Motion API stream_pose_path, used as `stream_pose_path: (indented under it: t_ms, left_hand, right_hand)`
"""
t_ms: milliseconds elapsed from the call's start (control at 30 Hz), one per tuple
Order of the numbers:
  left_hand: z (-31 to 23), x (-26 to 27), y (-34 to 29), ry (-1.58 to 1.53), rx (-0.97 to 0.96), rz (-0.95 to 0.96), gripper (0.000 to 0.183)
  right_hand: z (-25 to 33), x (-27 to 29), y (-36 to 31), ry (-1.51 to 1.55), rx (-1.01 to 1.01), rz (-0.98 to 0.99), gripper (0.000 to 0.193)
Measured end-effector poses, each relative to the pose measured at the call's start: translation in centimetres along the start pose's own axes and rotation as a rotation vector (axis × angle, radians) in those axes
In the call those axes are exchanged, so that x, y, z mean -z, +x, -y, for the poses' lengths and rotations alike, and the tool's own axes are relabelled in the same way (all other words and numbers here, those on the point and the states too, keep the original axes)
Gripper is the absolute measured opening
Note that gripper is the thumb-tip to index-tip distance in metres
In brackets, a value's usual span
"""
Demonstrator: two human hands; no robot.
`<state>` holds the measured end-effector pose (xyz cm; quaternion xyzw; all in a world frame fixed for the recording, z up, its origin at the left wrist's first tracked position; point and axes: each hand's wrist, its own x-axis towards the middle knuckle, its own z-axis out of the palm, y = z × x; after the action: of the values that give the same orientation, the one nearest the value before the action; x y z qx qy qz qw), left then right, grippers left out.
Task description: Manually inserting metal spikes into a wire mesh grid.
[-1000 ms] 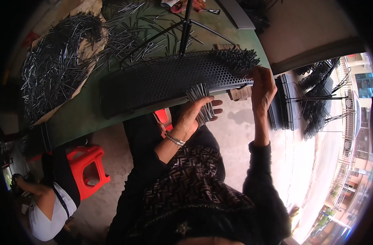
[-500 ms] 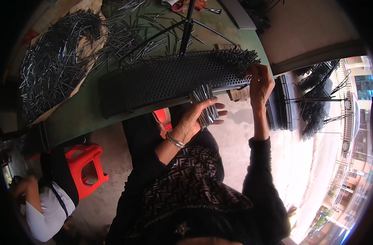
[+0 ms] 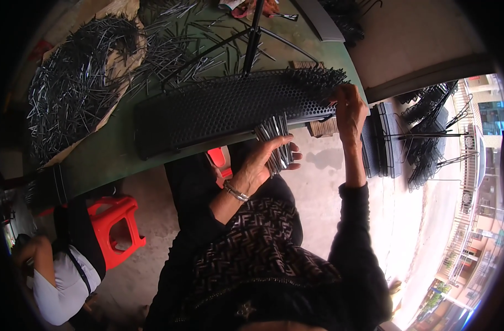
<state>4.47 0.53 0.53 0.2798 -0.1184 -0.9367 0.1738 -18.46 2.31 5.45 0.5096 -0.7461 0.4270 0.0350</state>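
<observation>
A black perforated panel (image 3: 219, 107), full of small round holes, lies along the near edge of the green table. Thin dark sticks (image 3: 318, 83) stand packed together in the holes at its right end. My right hand (image 3: 352, 110) is at that end, fingertips pinched against the outer sticks; whatever sits between them is too small to make out. Just in front of the panel, my left hand (image 3: 256, 164) grips a bundle of thin, shiny dark sticks (image 3: 276, 140) under the thumb, its other fingers behind the bundle.
Loose sticks form a large heap (image 3: 81, 88) on brown cardboard at the left and scatter over the green table (image 3: 106, 165). A black stand (image 3: 253, 44) rises behind the panel. Stacked panels (image 3: 387, 140) are on the right. Another person (image 3: 59, 287) sits near a red stool (image 3: 117, 229).
My right hand has shifted slightly left along the standing sticks. The fingers of my left hand have curled a little closer round the bundle.
</observation>
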Motion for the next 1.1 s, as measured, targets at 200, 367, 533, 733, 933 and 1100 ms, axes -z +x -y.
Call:
stream_pose_path:
  t_ms: [200,367,533,733,933,1100]
  left_hand:
    - [-0.3,-0.5,-0.4,0.054,0.004,-0.006,0.021]
    - [-0.4,-0.8,-0.4,0.165,-0.005,-0.034,0.017]
    - [-0.1,-0.8,-0.3,0.176,-0.045,-0.019,0.017]
    - [0.1,-1.3,0.0,0.167,-0.065,-0.005,0.018]
    - [-0.4,-1.5,-0.2,0.170,-0.083,0.007,0.018]
    - [-0.7,-1.8,-0.4,0.191,-0.080,0.006,0.021]
  right_hand:
    - [-0.8,0.3,0.4,-0.036,0.004,0.119,0.010]
    - [-0.1,-0.1,0.9,-0.036,-0.014,0.150,0.010]
    - [0.3,-0.9,1.3,-0.076,0.063,0.218,0.009]
    - [-1.1,-1.4,1.8,-0.183,0.186,0.279,0.009]
    - [-0.7,-1.4,0.1,-0.151,0.159,0.109,0.013]
    - [-0.1,-0.9,-0.6,-0.254,0.157,0.051,0.014]
